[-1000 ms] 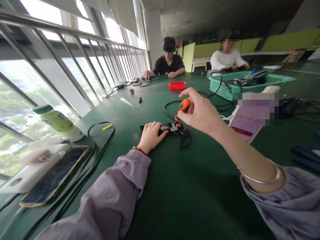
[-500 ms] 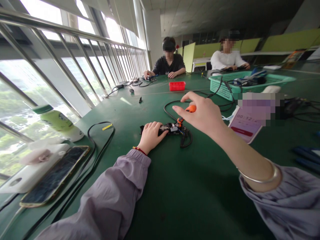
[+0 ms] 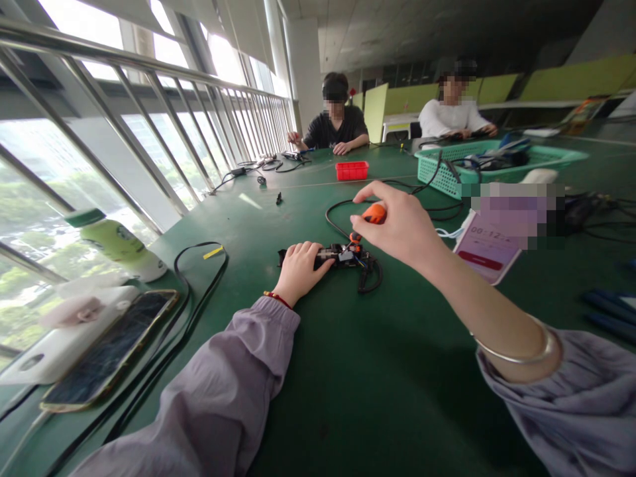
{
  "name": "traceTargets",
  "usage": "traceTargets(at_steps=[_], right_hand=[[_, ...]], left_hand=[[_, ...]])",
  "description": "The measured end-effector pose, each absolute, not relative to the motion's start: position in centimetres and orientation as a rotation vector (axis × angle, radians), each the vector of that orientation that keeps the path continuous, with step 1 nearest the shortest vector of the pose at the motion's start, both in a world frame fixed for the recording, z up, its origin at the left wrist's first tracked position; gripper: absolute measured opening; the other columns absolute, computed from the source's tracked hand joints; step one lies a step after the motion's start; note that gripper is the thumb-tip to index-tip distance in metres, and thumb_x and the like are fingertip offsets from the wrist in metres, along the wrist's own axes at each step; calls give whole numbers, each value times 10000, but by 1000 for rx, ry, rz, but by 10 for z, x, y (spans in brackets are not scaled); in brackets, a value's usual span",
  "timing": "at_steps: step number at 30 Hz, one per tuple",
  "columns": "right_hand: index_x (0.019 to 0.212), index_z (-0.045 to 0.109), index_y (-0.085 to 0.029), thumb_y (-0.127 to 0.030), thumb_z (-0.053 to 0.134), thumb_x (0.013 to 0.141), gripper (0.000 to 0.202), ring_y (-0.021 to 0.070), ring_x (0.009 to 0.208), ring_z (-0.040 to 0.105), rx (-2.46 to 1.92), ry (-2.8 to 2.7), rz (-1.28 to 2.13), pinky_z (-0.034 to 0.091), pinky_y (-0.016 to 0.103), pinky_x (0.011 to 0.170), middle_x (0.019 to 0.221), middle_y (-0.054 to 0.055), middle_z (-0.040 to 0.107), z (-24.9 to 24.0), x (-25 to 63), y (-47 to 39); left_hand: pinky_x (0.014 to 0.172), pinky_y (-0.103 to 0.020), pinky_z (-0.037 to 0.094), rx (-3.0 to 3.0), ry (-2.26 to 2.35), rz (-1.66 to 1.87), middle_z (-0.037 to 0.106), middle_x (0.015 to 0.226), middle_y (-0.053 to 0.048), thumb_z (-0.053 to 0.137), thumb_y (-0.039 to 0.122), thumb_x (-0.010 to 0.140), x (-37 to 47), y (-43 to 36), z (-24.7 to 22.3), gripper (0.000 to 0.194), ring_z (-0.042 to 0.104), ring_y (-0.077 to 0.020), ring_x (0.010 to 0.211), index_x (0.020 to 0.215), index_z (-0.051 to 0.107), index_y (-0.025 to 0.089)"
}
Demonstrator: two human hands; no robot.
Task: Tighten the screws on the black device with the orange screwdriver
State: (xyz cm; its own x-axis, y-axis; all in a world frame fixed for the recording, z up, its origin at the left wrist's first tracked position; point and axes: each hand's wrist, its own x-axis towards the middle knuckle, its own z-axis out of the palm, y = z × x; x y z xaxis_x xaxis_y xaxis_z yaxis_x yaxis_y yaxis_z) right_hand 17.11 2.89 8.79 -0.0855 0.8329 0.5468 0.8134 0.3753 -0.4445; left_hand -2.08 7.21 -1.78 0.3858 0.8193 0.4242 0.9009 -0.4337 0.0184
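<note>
An orange-handled screwdriver (image 3: 370, 217), light and stiff, stands pinched at its grip by the right hand (image 3: 397, 225) while the left hand (image 3: 301, 268) clamps a small, likely fragile wired device (image 3: 348, 255) to the green desk (image 3: 348, 371).

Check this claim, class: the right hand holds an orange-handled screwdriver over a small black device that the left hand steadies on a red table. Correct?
Not quite: the table is green, as the head view shows. The right hand does hold the orange-handled screwdriver over the small black device, steadied by the left hand.

left hand (image 3: 301, 270) palm down, fingers curled | right hand (image 3: 397, 225) raised, fingertip grip
</note>
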Motion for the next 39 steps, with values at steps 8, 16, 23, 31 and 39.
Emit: traceTargets(at_steps=[8, 16, 23, 31, 39], right_hand=[[849, 597, -222, -478, 509, 756, 286, 191, 631, 559, -1470, -1858, 18, 349, 269, 553, 654, 17, 602, 85, 171, 31], [1001, 562, -218, -491, 558, 715, 396, 189, 620, 550, -1468, -1826, -24, 336, 262, 536, 653, 14, 590, 88, 170, 28], [1112, 501, -228, -370, 587, 689, 455, 166, 617, 552, -1355, -1890, 51, 363, 260, 561, 749, 1, 612, 86, 171, 30], [883, 601, -220, -413, 545, 730, 252, 168, 616, 541, -1381, -1910, 94, 360, 263, 565, 649, 3, 586, 86, 171, 30], [967, 585, -221, -495, 551, 719, 371, 188, 618, 552, -1446, -1834, -10, 357, 269, 552, 660, 17, 596, 85, 172, 30]], left_hand=[[879, -366, 372, -2426, -1525, -561, 589, 973, -67, 411, 488, 870, -21, 73, -20, 377, 527, -228, 931, 1051, 546, 186], [884, -371, 371, -2431, -1539, -554, 591, 964, -68, 416, 491, 866, -21, 71, -17, 374, 527, -231, 929, 1041, 550, 188], [879, -371, 371, -2433, -1535, -565, 587, 962, -66, 416, 490, 865, -21, 73, -19, 366, 528, -227, 923, 1040, 549, 198], [883, -377, 372, -2435, -1543, -568, 590, 967, -69, 426, 479, 863, -20, 72, -17, 360, 526, -234, 932, 1043, 550, 193], [876, -379, 374, -2445, -1551, -582, 587, 964, -70, 421, 484, 862, -20, 72, -18, 359, 524, -235, 932, 1037, 552, 199]])
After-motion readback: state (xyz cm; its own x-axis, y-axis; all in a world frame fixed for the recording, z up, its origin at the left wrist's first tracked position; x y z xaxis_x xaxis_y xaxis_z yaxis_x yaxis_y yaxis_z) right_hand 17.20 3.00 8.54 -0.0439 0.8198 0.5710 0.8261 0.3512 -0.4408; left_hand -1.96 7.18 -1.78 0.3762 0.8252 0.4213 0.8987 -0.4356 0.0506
